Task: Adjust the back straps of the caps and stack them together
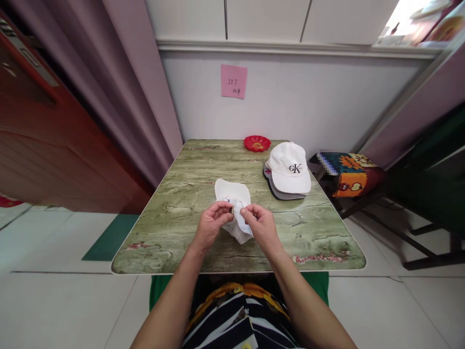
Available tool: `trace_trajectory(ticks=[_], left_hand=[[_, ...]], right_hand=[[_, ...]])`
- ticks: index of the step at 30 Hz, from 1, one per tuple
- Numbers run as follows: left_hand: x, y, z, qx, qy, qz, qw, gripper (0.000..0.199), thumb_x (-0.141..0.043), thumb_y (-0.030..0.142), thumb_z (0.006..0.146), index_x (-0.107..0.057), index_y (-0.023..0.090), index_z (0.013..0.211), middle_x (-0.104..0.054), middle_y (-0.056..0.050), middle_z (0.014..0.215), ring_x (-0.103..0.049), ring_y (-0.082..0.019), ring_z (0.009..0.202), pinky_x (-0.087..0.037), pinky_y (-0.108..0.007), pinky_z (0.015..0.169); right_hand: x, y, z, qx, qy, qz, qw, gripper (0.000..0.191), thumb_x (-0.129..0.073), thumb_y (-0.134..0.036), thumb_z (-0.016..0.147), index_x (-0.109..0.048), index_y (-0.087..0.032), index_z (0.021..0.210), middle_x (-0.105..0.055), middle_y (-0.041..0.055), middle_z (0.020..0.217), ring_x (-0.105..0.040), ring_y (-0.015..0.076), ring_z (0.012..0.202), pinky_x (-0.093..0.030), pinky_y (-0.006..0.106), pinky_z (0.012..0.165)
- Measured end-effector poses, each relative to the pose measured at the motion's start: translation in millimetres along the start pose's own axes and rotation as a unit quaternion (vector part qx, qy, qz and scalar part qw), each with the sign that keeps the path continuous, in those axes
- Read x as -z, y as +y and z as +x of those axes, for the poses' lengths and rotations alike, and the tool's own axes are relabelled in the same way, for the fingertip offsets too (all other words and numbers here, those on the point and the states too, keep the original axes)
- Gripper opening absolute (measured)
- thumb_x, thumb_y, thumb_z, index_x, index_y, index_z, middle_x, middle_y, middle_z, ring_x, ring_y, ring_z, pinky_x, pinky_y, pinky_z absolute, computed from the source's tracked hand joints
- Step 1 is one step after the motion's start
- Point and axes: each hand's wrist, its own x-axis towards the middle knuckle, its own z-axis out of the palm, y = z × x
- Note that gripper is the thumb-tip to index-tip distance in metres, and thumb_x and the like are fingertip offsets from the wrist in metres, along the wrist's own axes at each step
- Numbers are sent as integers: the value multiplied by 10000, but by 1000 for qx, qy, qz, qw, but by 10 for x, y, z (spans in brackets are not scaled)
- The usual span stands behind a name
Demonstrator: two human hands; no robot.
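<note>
A white baseball cap [233, 190] lies on the table in front of me, its brim pointing away and its inside partly showing. My left hand [214, 220] is closed in a pinch at the cap's back, on a small dark metallic piece [231, 210] that looks like the strap buckle. Opposite it, my right hand [259, 223] pinches the cap's rear edge between thumb and forefinger. Fingers cover part of the strap, so how it runs through the metal piece cannot be made out.
A stack of caps [289, 167], topped by a white one with black "CK"-like lettering, sits at the table's right. Behind it is a red scalloped dish [257, 143]. The green wood-patterned table [174, 213] meets a wall bearing a pink note [234, 81]. A dark chair [428, 194] stands right.
</note>
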Motion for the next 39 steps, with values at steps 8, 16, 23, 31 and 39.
trace_trajectory(ticks=[8,16,23,31,39], left_hand=[[-16,32,-9,-6,-12,33,999,263,-795,221,692,-693,175,930,-648,-5,806,-592,-108,722,-492,-221,688],[-1,116,2,-58,-53,112,991,237,-768,218,730,-691,175,950,-625,-13,865,-584,-114,767,-490,-218,705],[20,171,2,-130,-74,247,957,232,-697,213,802,-679,185,1032,-622,-33,940,-592,-128,774,-499,-249,711],[-61,284,-31,-235,-96,436,863,196,-602,135,868,-674,196,1040,-661,-45,933,-615,-164,855,-490,-300,790],[-12,237,12,-245,-68,402,880,183,-715,211,816,-701,211,999,-719,-45,989,-632,-209,1002,-448,-377,957]], right_hand=[[6,-9,-5,-2,-2,-28,1000,289,-667,-446,771,-605,-178,684,-513,-39,571,-405,101,522,-327,233,520],[69,-33,20,-19,-31,-14,999,307,-680,-452,743,-588,-171,662,-503,-39,576,-401,96,529,-330,225,515],[85,-46,33,-32,-27,-9,999,297,-685,-445,723,-593,-168,665,-516,-29,589,-410,101,539,-336,225,509],[82,-20,38,-5,-27,-32,999,283,-671,-433,748,-637,-156,699,-546,-14,617,-438,110,571,-365,229,540],[112,-32,42,8,-29,-58,998,273,-661,-424,760,-623,-163,690,-544,-20,603,-436,106,557,-354,225,531]])
